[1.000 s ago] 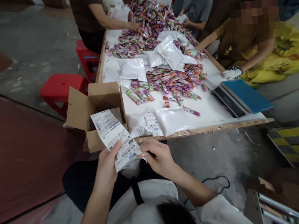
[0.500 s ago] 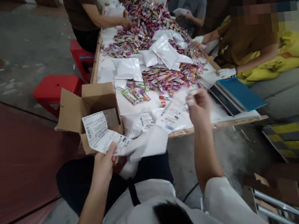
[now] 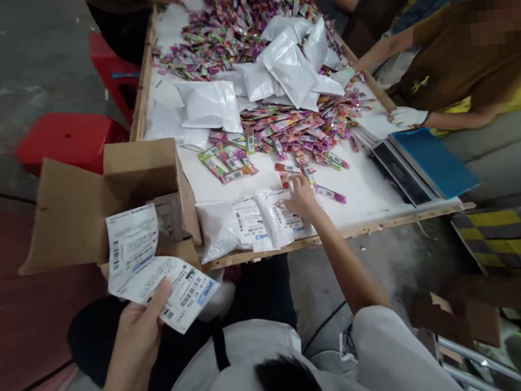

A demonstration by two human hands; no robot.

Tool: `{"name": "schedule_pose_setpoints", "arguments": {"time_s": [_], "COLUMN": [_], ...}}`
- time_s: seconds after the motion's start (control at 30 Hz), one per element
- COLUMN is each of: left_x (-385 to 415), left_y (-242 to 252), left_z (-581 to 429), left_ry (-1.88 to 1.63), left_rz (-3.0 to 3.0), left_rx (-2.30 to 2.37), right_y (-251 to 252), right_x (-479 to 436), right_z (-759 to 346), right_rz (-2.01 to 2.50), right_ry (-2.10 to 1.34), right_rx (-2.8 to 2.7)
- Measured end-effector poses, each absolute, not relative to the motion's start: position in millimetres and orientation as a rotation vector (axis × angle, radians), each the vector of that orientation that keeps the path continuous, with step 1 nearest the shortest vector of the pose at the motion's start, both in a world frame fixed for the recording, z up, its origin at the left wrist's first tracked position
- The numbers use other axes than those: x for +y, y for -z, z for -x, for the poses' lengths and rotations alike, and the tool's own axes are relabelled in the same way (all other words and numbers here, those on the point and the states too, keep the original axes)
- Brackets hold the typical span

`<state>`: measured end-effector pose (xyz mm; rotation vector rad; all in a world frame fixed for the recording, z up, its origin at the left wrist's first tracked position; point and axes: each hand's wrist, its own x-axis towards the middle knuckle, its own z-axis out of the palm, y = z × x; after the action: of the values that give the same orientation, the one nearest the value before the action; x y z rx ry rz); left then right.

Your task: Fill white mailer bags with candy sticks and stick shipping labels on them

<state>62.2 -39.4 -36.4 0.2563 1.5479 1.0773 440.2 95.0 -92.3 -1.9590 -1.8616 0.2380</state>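
Count: one strip with two printed panels in view; two parcels, side by side at the near edge of the table, one label apiece; one box, flaps open; two stools; at least seven pouches. The sachets are too many to number.

Direction: the strip is bent across its length. Its upper panel points to about 12 o'clock; the lower panel's long axis runs 10 to 4 o'clock, blue-marked end at 4. Both labels lie face up, long axes roughly 12 to 6.

Fingers: my left hand is clamped on the strip, thumb on top of the lower panel. From that thumb, the upper panel lies at 11 o'clock and the marked end at 4. My right hand is at 2 o'clock from the left, fingers bent and apart at the right-hand parcel's label — pressing it or just above, I cannot tell. The other parcel's label lies at about 9 o'clock from that hand.
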Motion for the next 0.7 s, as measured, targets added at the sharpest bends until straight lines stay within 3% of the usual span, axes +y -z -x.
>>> {"name": "schedule_pose_setpoints", "arguments": {"time_s": [0.1, 0.27, 0.43, 0.7], "left_x": [-40, -41, -42, -47], "left_y": [44, 43, 36, 20], "left_z": [-58, -55, -58, -63], "left_ry": [-1.054, -0.968, -0.955, -0.931], "left_rz": [-0.245, -0.213, -0.207, -0.245], "left_rx": [1.541, 1.524, 1.531, 1.567], "right_y": [96, 83, 54, 58], "right_x": [63, 53, 173, 359], "right_z": [-426, -405, -349, -277], "right_rz": [1.949, 1.719, 1.569, 1.876], "right_ry": [0.027, -0.134, -0.153, 0.120], "right_rx": [-2.052, -2.435, -2.194, -2.061]}}
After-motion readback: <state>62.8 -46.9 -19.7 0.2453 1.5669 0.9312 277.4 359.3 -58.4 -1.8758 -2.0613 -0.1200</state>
